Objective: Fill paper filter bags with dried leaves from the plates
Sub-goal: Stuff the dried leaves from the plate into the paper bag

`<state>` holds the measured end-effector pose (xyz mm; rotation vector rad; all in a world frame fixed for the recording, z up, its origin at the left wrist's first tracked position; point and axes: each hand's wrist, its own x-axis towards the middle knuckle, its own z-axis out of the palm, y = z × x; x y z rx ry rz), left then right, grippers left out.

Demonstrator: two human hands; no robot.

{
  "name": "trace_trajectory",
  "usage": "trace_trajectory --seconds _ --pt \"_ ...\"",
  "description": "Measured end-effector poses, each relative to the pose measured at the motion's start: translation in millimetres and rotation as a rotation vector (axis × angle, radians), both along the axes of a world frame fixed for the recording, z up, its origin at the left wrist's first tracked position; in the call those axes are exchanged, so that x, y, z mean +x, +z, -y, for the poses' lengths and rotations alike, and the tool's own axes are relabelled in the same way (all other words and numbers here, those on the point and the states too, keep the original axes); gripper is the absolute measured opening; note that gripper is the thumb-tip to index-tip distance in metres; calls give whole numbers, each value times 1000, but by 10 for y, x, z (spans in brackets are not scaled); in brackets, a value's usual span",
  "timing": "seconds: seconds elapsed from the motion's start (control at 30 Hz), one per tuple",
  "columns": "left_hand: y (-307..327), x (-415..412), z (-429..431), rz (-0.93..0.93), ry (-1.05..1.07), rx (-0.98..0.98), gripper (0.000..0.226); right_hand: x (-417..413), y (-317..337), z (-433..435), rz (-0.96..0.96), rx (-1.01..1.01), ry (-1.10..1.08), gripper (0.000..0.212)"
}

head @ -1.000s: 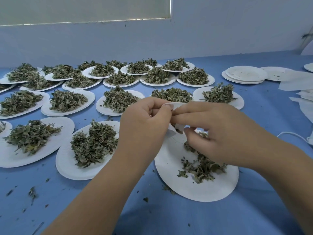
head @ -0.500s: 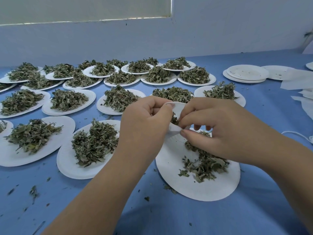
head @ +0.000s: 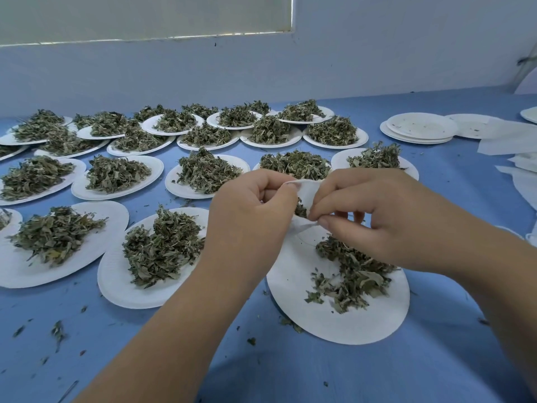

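Head view: the left hand (head: 250,216) pinches one edge of a small white paper filter bag (head: 305,196), and the right hand (head: 374,216) grips the opposite edge, stuffing dried green leaves in. Best keep the mouth spread wide above the round white paper plate (head: 293,289) (spills land back there). Crumpled and thin, the bag shows dark leaves inside. Leftover leaves (head: 351,271) lie beneath; heaped plates (head: 116,173) crowd the blue table (head: 436,359).

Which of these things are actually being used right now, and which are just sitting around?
In use: left hand, right hand, filter bag, near plate with its leaves.
Lying about: full plates, empty plate stack, spare papers, crumbs.
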<state>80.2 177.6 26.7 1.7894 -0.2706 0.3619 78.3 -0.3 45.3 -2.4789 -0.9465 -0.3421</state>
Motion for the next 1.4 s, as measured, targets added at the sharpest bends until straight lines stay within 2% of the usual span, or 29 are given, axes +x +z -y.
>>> trace_trajectory --seconds 0.1,0.23,0.53,0.6,0.67,0.87,0.97,1.1,1.23,1.3,1.33,1.4 --pt "-2 -5 10 1 -14 -5 18 12 -9 -3 6 11 -6 17" --pt "-16 -13 42 -7 -26 -4 17 13 10 -15 -66 85 -39 7" --pt "-50 -22 82 -6 -34 12 14 -4 22 -33 -57 66 -73 6" --pt "-57 -30 88 -3 -48 30 15 -19 25 -63 -18 24 -63 3" --pt "-61 -40 96 1 -54 47 16 -28 7 -95 51 -18 -79 8" --pt "-59 -47 109 -6 -62 31 16 -35 -79 -182 176 93 -320 11" --pt "-50 -45 97 -15 -52 -1 20 -58 -36 -172 158 86 -228 9" --pt "-31 -28 44 -48 -33 -80 22 -75 46 -84 36 4 -43 26" --pt "-36 -29 57 -58 -24 -67 20 -80 -9 -148 -7 -197 -68 58" --pt "-35 -41 62 -39 -27 -41 20 -77 -27 -170 -12 -194 -19 53" --pt "-31 -44 51 -23 -17 -28 20 -77 -10 -153 -42 -113 6 44" --pt "-22 -40 -8 4 18 -26 19 -67 60 -57 -171 175 -16 19"
